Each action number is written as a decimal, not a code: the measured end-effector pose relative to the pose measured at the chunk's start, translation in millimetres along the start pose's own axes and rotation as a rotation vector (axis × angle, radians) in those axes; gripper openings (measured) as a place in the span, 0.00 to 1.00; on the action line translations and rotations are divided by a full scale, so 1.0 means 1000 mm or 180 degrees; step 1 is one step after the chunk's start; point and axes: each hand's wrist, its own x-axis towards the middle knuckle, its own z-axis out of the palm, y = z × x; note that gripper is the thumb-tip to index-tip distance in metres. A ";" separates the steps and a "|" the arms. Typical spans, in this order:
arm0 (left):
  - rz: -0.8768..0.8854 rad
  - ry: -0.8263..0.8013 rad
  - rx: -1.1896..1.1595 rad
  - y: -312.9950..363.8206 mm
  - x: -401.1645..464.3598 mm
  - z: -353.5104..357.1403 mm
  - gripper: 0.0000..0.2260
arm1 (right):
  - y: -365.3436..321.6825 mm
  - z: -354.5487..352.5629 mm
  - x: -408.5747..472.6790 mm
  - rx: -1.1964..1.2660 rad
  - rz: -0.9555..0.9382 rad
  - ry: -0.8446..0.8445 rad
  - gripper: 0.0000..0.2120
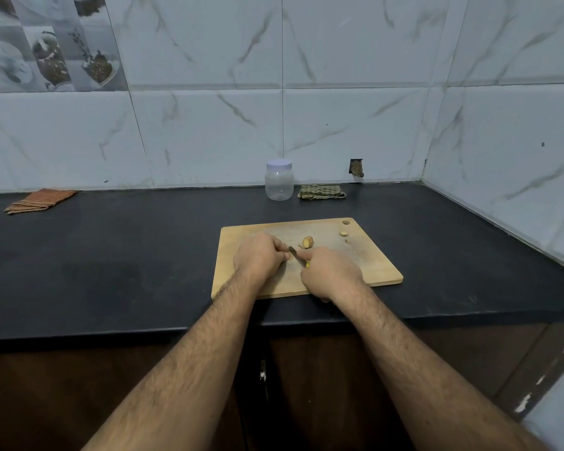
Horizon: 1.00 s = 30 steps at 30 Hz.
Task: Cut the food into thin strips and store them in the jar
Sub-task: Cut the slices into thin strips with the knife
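I'm mid-cut at the centre of the pale wooden cutting board [365, 255]. My left hand [258, 257] is curled, pinching a tiny food piece I can barely see; my right hand [331, 271] is wrapped round the small yellow-handled knife [294, 252]. The tan ginger-like chunk [307, 242] just above looks firm and knobbly, probably rolls, so I'd pin it flat-side down. The clear plastic jar with white lid [279, 180] sits closed at the back of the black tabletop [127, 255].

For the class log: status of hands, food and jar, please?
Left hand pinching small food piece; right hand gripping small knife. Tan ginger-like chunk waits on wooden board. Clear plastic jar lidded, behind, nothing blocking.
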 end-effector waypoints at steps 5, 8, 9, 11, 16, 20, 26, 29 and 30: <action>-0.0012 -0.0143 0.0054 0.002 0.002 -0.003 0.05 | -0.001 -0.001 -0.001 -0.0027 0.0000 -0.0002 0.27; -0.0013 -0.0140 0.0100 0.004 0.001 -0.004 0.04 | -0.001 0.000 -0.002 -0.0009 -0.0007 0.0037 0.27; -0.0018 -0.0138 0.0124 0.005 0.002 -0.004 0.04 | -0.001 0.000 -0.003 0.0007 -0.0003 0.0041 0.27; -0.0052 -0.0161 0.0156 0.007 0.002 -0.005 0.05 | -0.001 0.000 -0.002 0.0012 0.0002 0.0030 0.27; -0.0263 -0.0318 0.0134 0.014 0.006 -0.012 0.08 | -0.002 0.000 -0.001 0.0007 0.0017 0.0001 0.26; -0.0391 -0.0398 0.0114 0.019 0.009 -0.015 0.08 | -0.001 0.000 0.000 0.0009 0.0003 -0.0003 0.26; -0.0414 -0.0399 0.0048 0.018 0.007 -0.015 0.09 | -0.006 -0.002 0.000 -0.0142 0.0000 -0.0066 0.27; -0.0400 -0.0377 -0.0027 0.018 0.005 -0.014 0.09 | -0.011 0.000 0.000 -0.0222 -0.0012 -0.0044 0.24; -0.0397 -0.0368 -0.0046 0.018 0.005 -0.014 0.09 | -0.012 0.000 -0.001 -0.0215 -0.0016 -0.0033 0.23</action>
